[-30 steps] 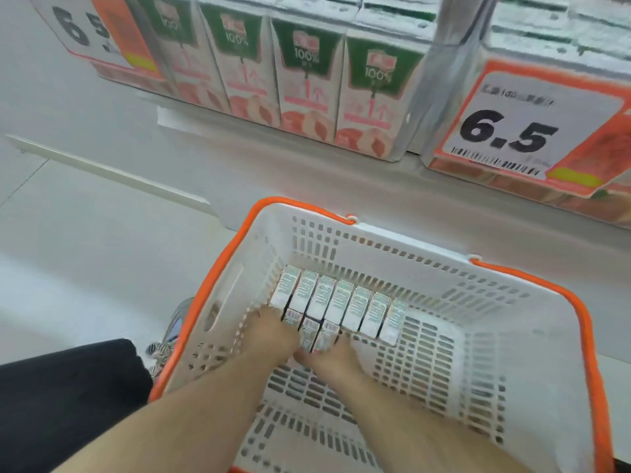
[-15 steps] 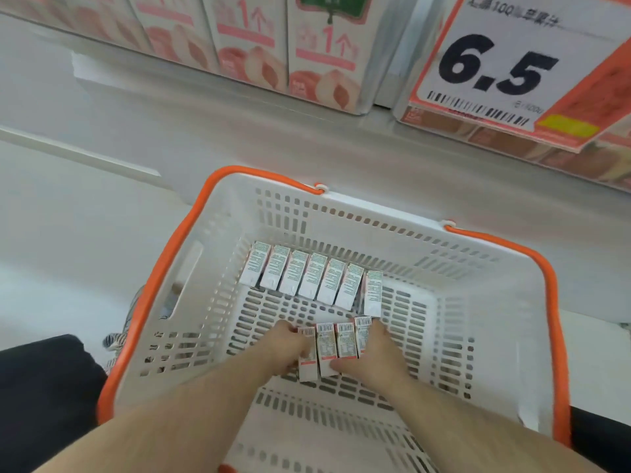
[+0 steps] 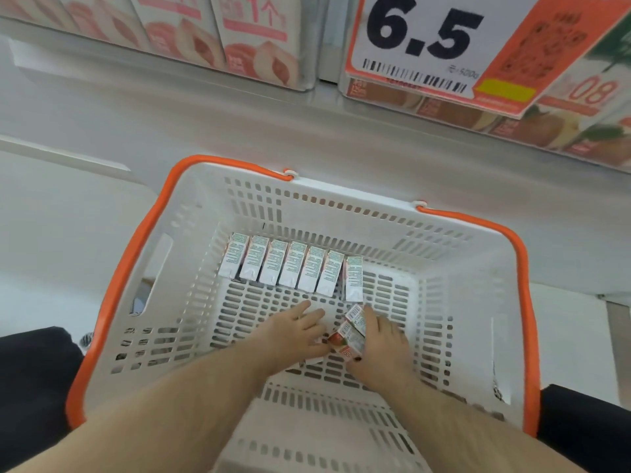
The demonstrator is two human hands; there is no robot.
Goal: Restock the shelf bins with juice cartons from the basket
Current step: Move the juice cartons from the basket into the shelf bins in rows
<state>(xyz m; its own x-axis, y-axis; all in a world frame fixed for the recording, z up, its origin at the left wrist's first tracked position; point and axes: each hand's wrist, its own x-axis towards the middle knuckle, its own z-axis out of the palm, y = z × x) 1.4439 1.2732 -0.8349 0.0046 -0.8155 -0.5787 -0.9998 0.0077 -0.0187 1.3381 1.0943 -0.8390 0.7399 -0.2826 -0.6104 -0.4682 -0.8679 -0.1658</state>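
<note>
A: What do you have hold of right now?

B: Your right hand (image 3: pixel 379 346) curls round a small clutch of juice cartons (image 3: pixel 351 331), fingers wrapped over the top, thumb under the near end. A barcode side and a red fruit print face up. How many are in the bunch you cannot tell.

A: And your other hand?

B: Your left hand (image 3: pixel 300 331) lies just left of that grip, fingers straight and slightly spread, flat on the slotted floor of the basket (image 3: pixel 341 196). Its thumb edge touches the held cartons.

A: Where are the rest?

B: Beyond your grip, a row of seven cartons (image 3: pixel 292 268) lies side by side against the basket's far wall, pale printed faces up. The rightmost one (image 3: pixel 354 278) sits a little nearer to your fingers than the others, apart from the held bunch.

A: And around that?

B: The basket is white with an orange rim (image 3: pixel 112 295). It stands on a pale floor (image 3: pixel 68 213). Above and beyond your hands runs a light grey shelf edge (image 3: pixel 205 107). On it, to the left of your grip, stand tall peach-printed cartons (image 3: pixel 259 49); to the right hangs a price sign (image 3: pixel 423 39) reading 6.5, with a barcode and an orange border. Dark cloth (image 3: pixel 30 380) shows at both lower corners.
</note>
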